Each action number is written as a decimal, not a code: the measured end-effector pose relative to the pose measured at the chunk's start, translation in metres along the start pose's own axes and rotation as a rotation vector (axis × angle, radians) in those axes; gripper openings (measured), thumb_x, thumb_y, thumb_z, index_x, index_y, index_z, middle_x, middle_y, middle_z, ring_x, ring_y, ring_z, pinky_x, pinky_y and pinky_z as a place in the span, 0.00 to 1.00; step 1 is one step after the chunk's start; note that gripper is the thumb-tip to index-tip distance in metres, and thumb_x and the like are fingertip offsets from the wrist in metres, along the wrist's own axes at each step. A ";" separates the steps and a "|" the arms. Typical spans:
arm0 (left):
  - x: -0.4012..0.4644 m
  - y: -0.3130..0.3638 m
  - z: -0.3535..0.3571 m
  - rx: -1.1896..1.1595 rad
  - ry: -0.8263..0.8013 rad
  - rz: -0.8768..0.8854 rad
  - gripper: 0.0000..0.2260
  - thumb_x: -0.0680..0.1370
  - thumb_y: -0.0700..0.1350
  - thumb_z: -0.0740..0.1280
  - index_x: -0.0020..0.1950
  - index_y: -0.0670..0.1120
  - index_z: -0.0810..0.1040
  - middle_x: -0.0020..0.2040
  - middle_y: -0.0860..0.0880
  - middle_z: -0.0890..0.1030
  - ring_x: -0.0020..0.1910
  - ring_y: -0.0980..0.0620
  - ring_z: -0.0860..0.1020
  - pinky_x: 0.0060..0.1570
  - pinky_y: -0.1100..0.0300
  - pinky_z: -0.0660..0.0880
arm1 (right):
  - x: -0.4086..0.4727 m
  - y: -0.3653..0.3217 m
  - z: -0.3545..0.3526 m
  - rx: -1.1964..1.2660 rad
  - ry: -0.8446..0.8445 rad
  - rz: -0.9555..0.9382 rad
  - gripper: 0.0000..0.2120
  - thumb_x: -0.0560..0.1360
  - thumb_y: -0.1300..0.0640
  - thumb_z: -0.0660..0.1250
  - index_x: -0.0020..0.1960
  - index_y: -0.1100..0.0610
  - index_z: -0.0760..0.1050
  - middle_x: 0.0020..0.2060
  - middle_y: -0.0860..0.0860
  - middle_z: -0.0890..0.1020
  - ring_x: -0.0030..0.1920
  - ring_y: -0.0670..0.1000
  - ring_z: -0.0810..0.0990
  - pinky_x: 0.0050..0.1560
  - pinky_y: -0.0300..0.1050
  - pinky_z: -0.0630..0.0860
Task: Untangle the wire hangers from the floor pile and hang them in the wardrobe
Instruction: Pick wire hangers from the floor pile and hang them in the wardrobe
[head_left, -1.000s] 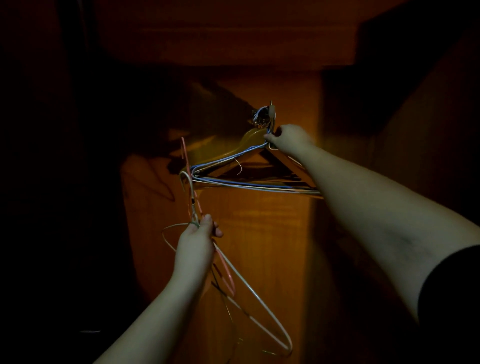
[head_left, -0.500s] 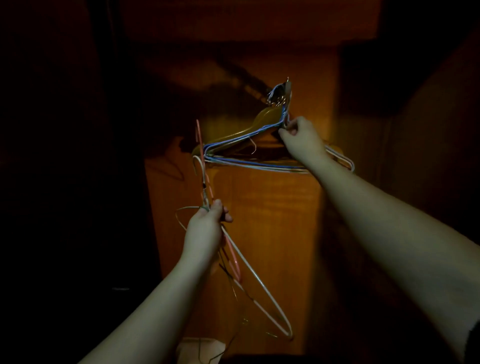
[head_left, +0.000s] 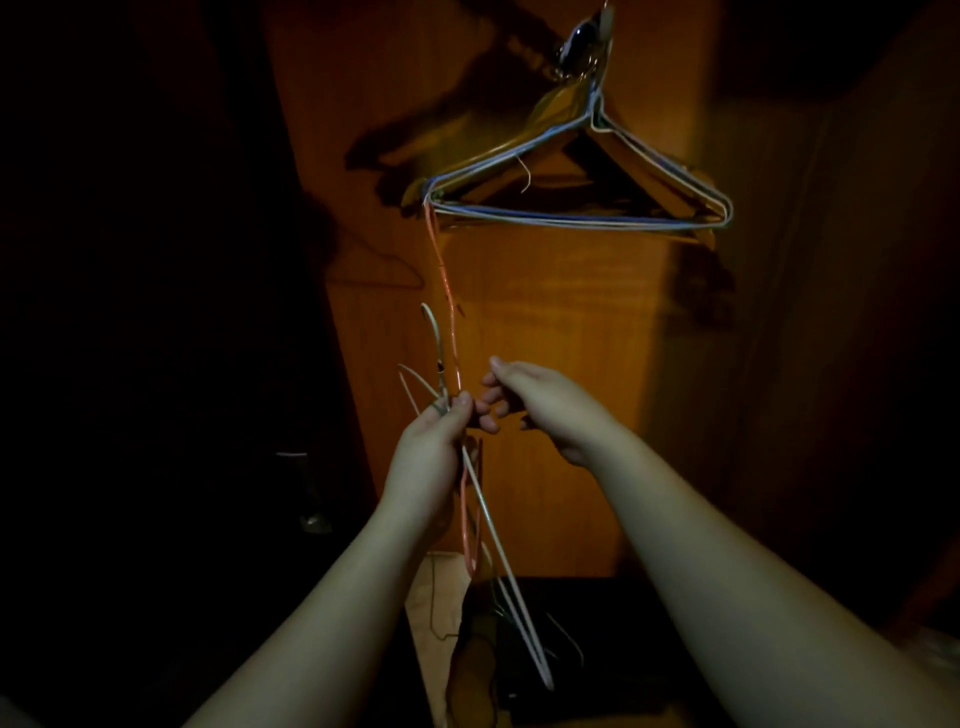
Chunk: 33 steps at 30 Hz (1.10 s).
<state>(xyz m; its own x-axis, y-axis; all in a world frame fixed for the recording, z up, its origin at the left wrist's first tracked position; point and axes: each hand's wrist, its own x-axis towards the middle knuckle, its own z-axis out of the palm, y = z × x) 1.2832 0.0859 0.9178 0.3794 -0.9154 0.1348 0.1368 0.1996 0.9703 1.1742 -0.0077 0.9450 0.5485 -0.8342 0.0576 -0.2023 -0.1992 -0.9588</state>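
Judging by what hangs in the wardrobe, the job is partly done: a bunch of hung hangers, blue and pale wire over a darker one, dangles from a fitting near the top of the panel. What is left sits lower. The left hand is clenched around the necks of a pale wire hanger and an orange wire hanger, whose bodies trail down toward the dim floor. An orange strand runs from this fist up to the left corner of the hung bunch, so it looks snagged there. The right hand hovers just beside the fist, fingers loose, grasping nothing. No brand, label or writing can be read anywhere in this gloom.
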 end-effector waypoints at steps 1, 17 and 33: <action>-0.004 -0.003 -0.002 0.002 -0.012 -0.008 0.10 0.84 0.45 0.59 0.53 0.41 0.77 0.40 0.46 0.79 0.26 0.57 0.71 0.26 0.67 0.66 | -0.002 0.001 0.003 0.032 -0.004 0.010 0.14 0.80 0.41 0.59 0.52 0.50 0.77 0.46 0.48 0.82 0.43 0.46 0.78 0.43 0.44 0.68; -0.040 -0.047 -0.003 0.204 -0.120 -0.188 0.15 0.83 0.52 0.61 0.51 0.43 0.81 0.41 0.46 0.81 0.30 0.54 0.73 0.34 0.59 0.68 | -0.028 0.024 0.001 0.261 0.029 0.150 0.06 0.81 0.58 0.61 0.46 0.56 0.73 0.36 0.50 0.80 0.33 0.44 0.81 0.30 0.37 0.67; -0.024 -0.055 0.014 -0.054 0.023 -0.158 0.12 0.83 0.50 0.60 0.49 0.45 0.77 0.37 0.50 0.78 0.26 0.54 0.68 0.24 0.62 0.62 | -0.063 0.045 -0.093 0.208 0.166 0.310 0.06 0.81 0.60 0.60 0.51 0.61 0.74 0.40 0.54 0.79 0.39 0.49 0.79 0.42 0.44 0.79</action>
<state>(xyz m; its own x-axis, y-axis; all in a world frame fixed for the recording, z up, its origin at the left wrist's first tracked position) 1.2535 0.0915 0.8642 0.3698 -0.9288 -0.0237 0.2455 0.0731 0.9666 1.0556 -0.0119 0.9243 0.3453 -0.9135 -0.2149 -0.1596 0.1685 -0.9727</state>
